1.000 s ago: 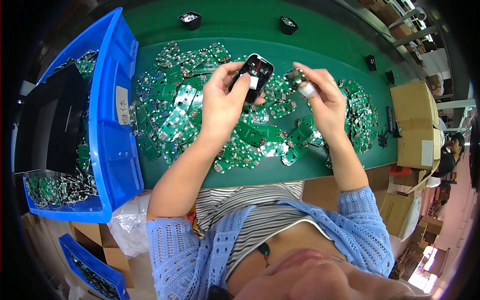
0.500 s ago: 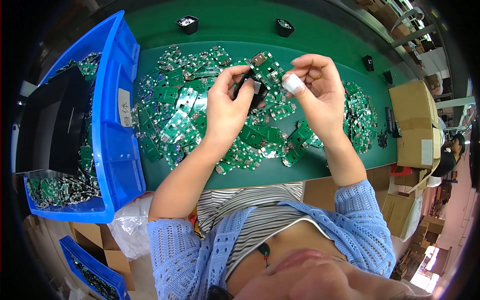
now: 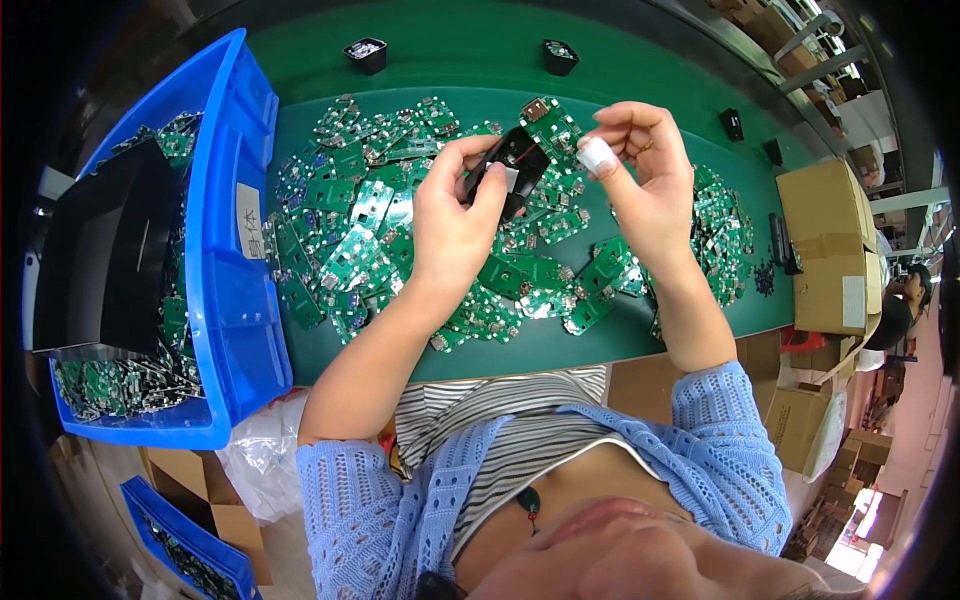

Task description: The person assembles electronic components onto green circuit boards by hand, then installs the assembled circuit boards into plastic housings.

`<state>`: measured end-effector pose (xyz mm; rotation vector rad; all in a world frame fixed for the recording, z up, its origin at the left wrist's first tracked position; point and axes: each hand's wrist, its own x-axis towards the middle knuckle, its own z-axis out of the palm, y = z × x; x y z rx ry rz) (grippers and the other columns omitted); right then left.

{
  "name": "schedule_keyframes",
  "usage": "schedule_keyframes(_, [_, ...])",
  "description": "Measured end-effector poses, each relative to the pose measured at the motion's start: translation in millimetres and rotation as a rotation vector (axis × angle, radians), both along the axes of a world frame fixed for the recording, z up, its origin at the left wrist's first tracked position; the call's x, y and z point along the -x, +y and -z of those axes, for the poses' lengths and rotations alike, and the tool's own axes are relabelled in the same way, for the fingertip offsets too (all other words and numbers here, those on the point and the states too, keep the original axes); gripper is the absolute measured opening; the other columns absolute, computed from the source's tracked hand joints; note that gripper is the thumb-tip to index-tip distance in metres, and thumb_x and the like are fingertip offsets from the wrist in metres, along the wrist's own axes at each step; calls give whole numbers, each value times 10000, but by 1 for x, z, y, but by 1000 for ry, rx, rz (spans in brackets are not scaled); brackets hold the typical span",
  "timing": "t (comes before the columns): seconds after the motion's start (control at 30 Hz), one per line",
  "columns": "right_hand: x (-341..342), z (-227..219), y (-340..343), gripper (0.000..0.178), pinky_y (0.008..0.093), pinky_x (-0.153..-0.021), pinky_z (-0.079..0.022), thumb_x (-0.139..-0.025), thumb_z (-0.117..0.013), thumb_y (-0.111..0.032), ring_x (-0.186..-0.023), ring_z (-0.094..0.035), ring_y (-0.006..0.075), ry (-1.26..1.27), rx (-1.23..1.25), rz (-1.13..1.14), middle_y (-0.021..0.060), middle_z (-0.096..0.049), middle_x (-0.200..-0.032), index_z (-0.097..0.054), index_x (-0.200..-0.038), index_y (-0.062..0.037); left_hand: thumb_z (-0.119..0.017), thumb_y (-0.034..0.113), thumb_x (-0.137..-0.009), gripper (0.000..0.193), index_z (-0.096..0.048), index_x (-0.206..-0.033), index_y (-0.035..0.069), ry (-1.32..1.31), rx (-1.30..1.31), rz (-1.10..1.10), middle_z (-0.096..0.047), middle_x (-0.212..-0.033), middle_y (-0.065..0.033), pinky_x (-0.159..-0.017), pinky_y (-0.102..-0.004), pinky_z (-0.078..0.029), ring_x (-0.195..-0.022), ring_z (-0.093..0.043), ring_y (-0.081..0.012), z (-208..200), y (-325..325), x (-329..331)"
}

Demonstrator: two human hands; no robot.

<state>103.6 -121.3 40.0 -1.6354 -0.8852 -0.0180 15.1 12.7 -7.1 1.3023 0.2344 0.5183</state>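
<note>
My left hand [image 3: 452, 215] is closed round a black plastic housing [image 3: 526, 170], its thumb near a whitish patch on it. A thin red wire shows inside the housing's hollow. Just beyond and to the right, a green circuit board [image 3: 556, 128] with a silver connector is pinched at its right edge by my right hand [image 3: 650, 180]. A white wrap [image 3: 596, 156] covers the tip of my right thumb. Below both hands, many loose green circuit boards [image 3: 350, 250] lie heaped on the green table [image 3: 420, 362].
At the left stands a blue bin [image 3: 232, 330] of boards, with a black box [image 3: 105, 245] in it. Small black cups [image 3: 367, 57] sit along the back. A cardboard box [image 3: 825, 245] is at the right edge, beside small black parts [image 3: 764, 279].
The board has moved up and right, away from the black housing, with my right hand. More of the housing's inside and its red wire now show.
</note>
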Motion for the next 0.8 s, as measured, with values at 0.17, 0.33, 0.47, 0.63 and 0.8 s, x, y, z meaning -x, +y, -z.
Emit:
schedule_keyframes(0.17, [-3, -4, -4, 268, 223, -656, -446, -796, -586, -10, -726, -531, 90, -46, 42, 9, 48, -560, -835, -469, -1037, -2, -470, 14, -875, 219, -481, -1086, -47, -6, -51, -11, -572, -947, -104, -649, -262, -558, -785, -594, -131, 2, 0, 1])
schedule_keyframes(0.33, [-7, -8, -8, 258, 203, -619, -422, -817, -565, -29, -716, -515, 80, 455, -28, -195, 30, -560, -854, -465, -1055, -12, -468, 9, -874, 220, -481, -1087, -47, -47, -80, -35, -563, -961, -103, -671, -266, -558, -816, -589, -132, 2, 0, 0])
schedule_keyframes(0.47, [-1, 0, -3, 258, 200, -620, -426, -815, -572, -25, -719, -517, 73, 397, 12, -174, 29, -559, -845, -463, -1049, -17, -487, 16, -867, 243, -485, -1106, -31, -42, -1, 4, -564, -980, -95, -700, -254, -519, -838, -578, -125, 7, -3, -1])
schedule_keyframes(0.63, [8, 9, 0, 243, 190, -627, -427, -816, -574, -22, -719, -516, 58, 337, 59, -138, 28, -552, -825, -455, -1027, -14, -509, 41, -867, 277, -481, -1133, -31, -37, 101, 58, -564, -997, -89, -710, -246, -497, -837, -572, -120, 1, -4, 2])
schedule_keyframes(0.8, [8, 10, -3, 249, 201, -636, -417, -817, -580, -43, -726, -509, 51, 299, 120, -109, 19, -547, -811, -447, -1024, -6, -492, 94, -889, 311, -445, -1168, -35, -63, 195, 168, -533, -1006, -83, -695, -306, -558, -882, -562, -136, -10, -5, 6])
